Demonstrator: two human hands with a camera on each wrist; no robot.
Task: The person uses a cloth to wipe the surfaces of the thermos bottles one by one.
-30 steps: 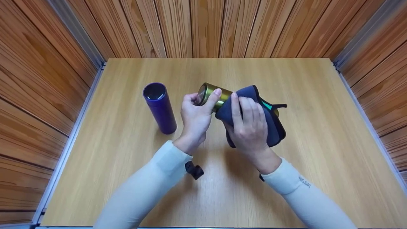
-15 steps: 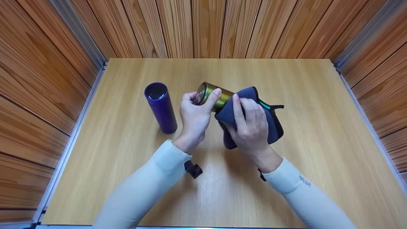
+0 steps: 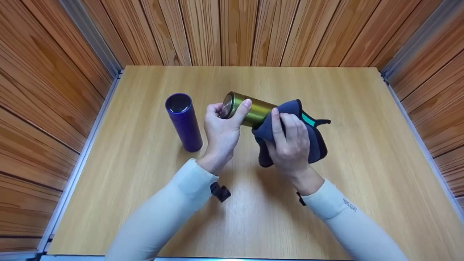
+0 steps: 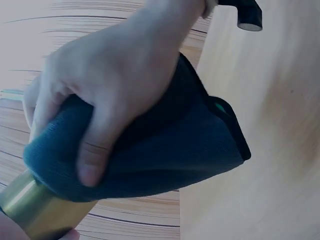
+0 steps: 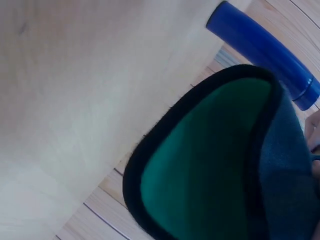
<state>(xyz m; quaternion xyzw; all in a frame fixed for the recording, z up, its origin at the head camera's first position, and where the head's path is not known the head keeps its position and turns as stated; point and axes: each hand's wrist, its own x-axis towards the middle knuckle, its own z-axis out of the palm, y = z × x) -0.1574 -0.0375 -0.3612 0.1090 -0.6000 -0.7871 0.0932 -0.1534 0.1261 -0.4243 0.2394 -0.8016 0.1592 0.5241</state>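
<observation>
My left hand (image 3: 222, 134) grips one end of a gold thermos bottle (image 3: 255, 110), thumb along its side, and holds it tilted above the table. Wrapped over the bottle's other end is a dark blue cloth (image 3: 266, 128) with black edging and a green inner side. My right hand (image 3: 290, 143) grips the cloth around the bottle. In the left wrist view, the cloth (image 4: 160, 155) folds over the gold metal (image 4: 42, 210). In the right wrist view, its green inner side (image 5: 200, 165) faces the camera. The bottle's far end is hidden under the cloth.
A purple thermos bottle (image 3: 185, 127) with a dark shiny top stands upright left of my left hand. The wooden table (image 3: 145, 188) is bounded by plank walls (image 3: 235, 32) at the back and sides, with metal posts (image 3: 90, 40) at the corners.
My right hand and the cloth first shift slightly left, then slide right along the gold bottle, so more gold metal shows. My left hand keeps its grip, almost still.
</observation>
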